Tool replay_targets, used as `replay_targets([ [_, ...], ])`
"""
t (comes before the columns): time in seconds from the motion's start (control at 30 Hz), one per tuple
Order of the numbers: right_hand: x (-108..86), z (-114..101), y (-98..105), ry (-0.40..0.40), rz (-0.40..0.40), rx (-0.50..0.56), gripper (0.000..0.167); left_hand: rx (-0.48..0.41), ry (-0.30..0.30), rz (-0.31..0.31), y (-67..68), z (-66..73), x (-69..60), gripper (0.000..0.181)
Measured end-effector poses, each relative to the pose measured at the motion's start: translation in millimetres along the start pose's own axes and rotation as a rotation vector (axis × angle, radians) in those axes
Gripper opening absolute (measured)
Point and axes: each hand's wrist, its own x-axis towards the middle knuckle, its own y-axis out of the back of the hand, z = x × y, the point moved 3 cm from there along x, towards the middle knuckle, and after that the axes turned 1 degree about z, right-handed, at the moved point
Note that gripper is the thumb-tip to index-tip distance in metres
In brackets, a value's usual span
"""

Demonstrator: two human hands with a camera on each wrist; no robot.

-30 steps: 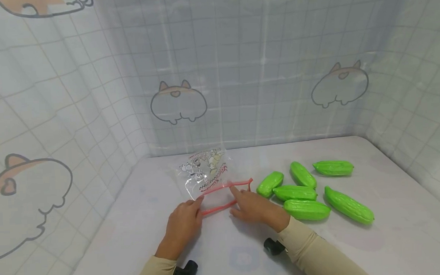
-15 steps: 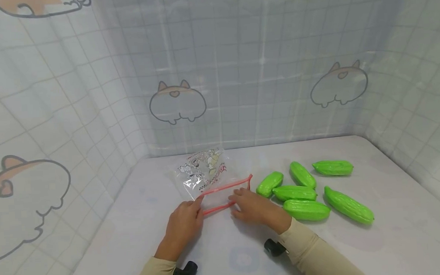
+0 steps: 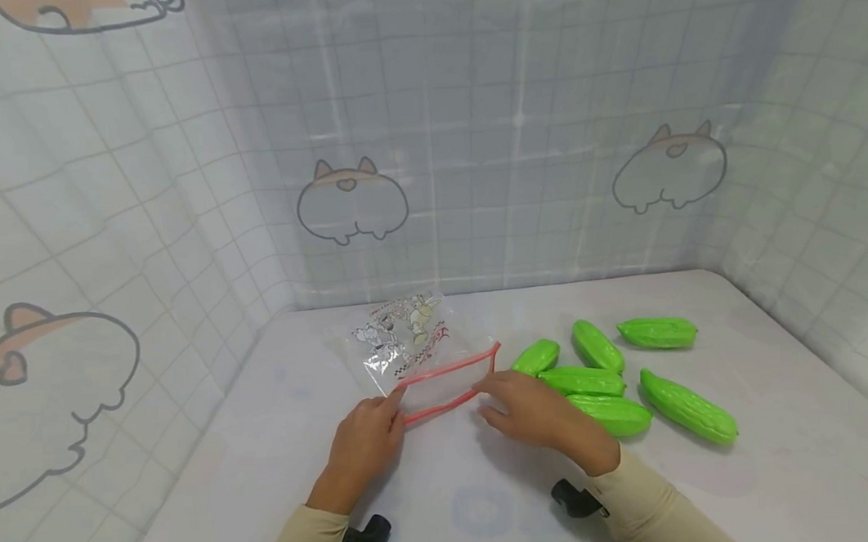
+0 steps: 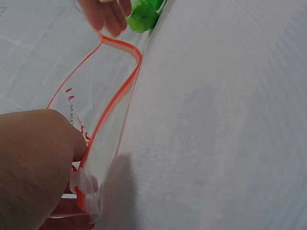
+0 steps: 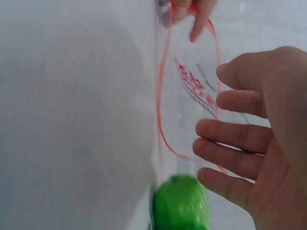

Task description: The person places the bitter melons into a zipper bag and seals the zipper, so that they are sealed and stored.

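Observation:
A clear plastic zip bag (image 3: 408,338) with a red-edged mouth and printed cartoon figures lies on the table, its mouth spread toward me. At the mouth's left end, my left hand (image 3: 362,442) pinches the edge between thumb and fingers; the left wrist view shows the red strip (image 4: 108,108) running away from this grip. Near the mouth's right end is my right hand (image 3: 533,405), its fingers (image 5: 235,132) extended and apart with nothing held. Whether its fingertips touch the bag is unclear. Beneath and behind that hand, a green ridged gourd (image 3: 609,416) is partly covered.
Several more green ridged gourds lie to the right, among them one slanted gourd (image 3: 687,407) and one farther back (image 3: 657,333). A white sheet with grid lines and dog drawings (image 3: 353,206) walls the table's back and sides. Table surface (image 3: 446,499) shows in front of the bag.
My right hand has left the middle of the bag's mouth and moved right, now covering parts of the nearest gourds. My left hand keeps its grip almost in place.

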Motion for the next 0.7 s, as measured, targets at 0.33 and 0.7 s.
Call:
replay_targets([
  [0.33, -20.9, 14.7, 27.8, -0.009, 0.129, -0.041, 0.033, 0.005, 0.018, -0.010, -0.7, 4.3, -1.2, 0.036],
  [0.7, -54.3, 47.7, 54.7, 0.018, 0.351, -0.036, 0.024, 0.020, -0.012, 0.038, -2.1, 4.6, -0.7, 0.033],
])
